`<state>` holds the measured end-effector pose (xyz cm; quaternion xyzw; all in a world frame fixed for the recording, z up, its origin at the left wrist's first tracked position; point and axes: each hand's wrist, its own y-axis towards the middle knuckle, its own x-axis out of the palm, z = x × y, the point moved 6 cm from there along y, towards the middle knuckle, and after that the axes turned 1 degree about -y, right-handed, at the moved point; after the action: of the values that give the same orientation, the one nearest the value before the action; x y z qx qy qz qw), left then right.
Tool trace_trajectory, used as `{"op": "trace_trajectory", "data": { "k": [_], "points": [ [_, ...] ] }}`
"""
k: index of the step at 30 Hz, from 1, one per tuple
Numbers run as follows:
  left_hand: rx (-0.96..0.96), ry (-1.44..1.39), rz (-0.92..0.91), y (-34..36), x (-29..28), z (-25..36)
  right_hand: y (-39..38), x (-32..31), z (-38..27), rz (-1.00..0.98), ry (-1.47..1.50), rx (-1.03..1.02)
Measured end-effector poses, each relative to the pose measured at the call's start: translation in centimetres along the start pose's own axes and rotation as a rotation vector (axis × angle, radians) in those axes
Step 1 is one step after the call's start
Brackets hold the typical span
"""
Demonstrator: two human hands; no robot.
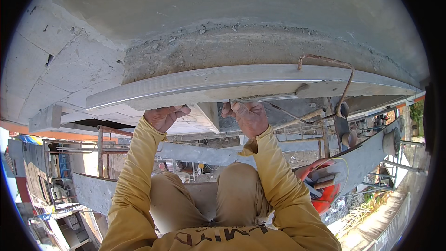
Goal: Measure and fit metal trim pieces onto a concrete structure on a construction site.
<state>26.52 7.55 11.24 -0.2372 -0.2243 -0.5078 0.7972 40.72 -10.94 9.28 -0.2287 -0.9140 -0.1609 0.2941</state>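
Left hand (162, 117) is gripping the metal bar's (195, 83) lower edge, fingers curled; right hand (249, 117) is pinching a thin wire (278, 109) just beneath it.

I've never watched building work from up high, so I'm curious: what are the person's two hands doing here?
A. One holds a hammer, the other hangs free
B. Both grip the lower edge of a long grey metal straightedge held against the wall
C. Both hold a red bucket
B: the left hand and the right hand both clasp the underside of the long grey metal straightedge lying across the rough concrete wall.
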Motion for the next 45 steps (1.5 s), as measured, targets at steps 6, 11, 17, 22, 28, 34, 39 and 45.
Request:
{"op": "trace_trajectory", "data": {
  "k": [6, 11, 17, 22, 28, 34, 39, 45],
  "points": [
    [-0.063, -0.022, -0.063, -0.1, 0.4, -0.1, 0.0, -0.1, 0.3, 0.004, -0.019, 0.012],
    [-0.086, -0.115, -0.047, -0.7, 2.8, -0.9, -0.1, 0.0, 0.2, 0.009, -0.023, 0.006],
    [-0.077, -0.088, -0.024, -1.2, 3.5, -1.1, -0.2, -0.2, 0.4, 0.009, -0.033, 0.007],
    [-0.076, -0.102, -0.033, -1.2, 3.0, -1.2, -0.2, 0.0, 0.2, 0.069, -0.067, 0.003],
    [-0.068, -0.083, -0.058, -0.9, 2.7, -1.3, -0.2, 0.2, 0.4, 0.082, -0.075, -0.014],
    [-0.028, -0.053, -0.04, -1.0, 2.9, -1.5, -0.3, 0.1, 0.2, 0.111, -0.202, -0.033],
    [0.001, -0.102, -0.084, -0.9, 2.3, -1.9, -0.3, 0.5, 0.2, 0.184, -0.182, -0.031],
    [0.027, -0.102, -0.112, -0.9, 2.3, -2.2, -0.4, 0.4, 0.1, 0.166, -0.293, -0.075]
  ]
}}
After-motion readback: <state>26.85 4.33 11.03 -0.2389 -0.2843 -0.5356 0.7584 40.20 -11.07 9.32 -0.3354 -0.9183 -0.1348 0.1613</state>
